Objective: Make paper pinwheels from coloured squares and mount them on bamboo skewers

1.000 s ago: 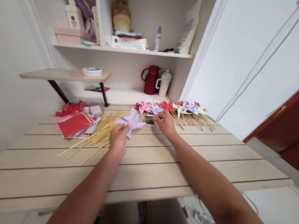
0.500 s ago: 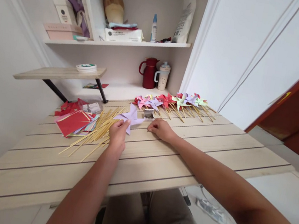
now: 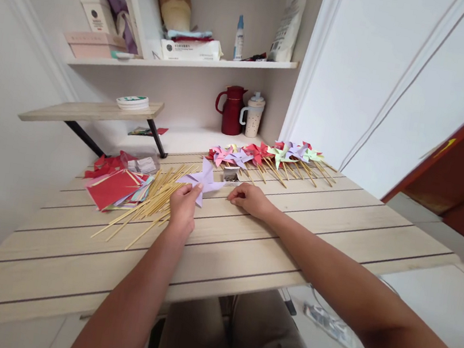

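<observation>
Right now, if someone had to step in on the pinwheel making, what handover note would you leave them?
Left hand: fingers pinch the lilac paper pinwheel, which lies flat on the table, no stick on it.
Right hand: rests on the table just right of the pinwheel, fingers curled; whether it holds anything small cannot be told.
Nearby: a pile of wooden sticks to the left, a stack of coloured paper squares beyond them, a small box behind the pinwheel.
Done: a row of finished pinwheels on sticks at the back of the table.
Left, by the look of it: fixing this pinwheel to a stick; plenty of paper and sticks remain.
</observation>
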Tool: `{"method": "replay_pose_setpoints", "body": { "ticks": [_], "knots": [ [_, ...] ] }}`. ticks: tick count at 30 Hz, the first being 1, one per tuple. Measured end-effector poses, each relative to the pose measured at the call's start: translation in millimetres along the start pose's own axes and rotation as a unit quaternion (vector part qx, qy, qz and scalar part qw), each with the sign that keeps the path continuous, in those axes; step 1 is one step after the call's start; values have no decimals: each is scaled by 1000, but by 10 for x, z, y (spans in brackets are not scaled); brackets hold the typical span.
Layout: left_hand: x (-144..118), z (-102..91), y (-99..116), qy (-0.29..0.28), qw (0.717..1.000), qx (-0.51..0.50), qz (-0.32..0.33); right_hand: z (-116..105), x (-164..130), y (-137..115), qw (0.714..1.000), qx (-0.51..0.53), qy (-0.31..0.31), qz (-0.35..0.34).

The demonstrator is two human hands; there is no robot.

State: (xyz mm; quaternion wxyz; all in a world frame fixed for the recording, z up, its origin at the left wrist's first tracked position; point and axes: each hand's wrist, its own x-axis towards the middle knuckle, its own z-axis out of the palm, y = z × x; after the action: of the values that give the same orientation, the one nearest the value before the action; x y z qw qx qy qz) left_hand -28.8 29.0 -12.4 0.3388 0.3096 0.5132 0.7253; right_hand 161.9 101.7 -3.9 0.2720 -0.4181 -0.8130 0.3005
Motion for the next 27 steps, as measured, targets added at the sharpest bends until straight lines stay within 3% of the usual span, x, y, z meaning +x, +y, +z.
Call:
{"method": "replay_pose_setpoints", "body": {
  "ticks": [27],
  "knots": [
    [-40,22,31,-12,999,-25,-17,76,36,25,1000,-3,10,11]
  ]
}}
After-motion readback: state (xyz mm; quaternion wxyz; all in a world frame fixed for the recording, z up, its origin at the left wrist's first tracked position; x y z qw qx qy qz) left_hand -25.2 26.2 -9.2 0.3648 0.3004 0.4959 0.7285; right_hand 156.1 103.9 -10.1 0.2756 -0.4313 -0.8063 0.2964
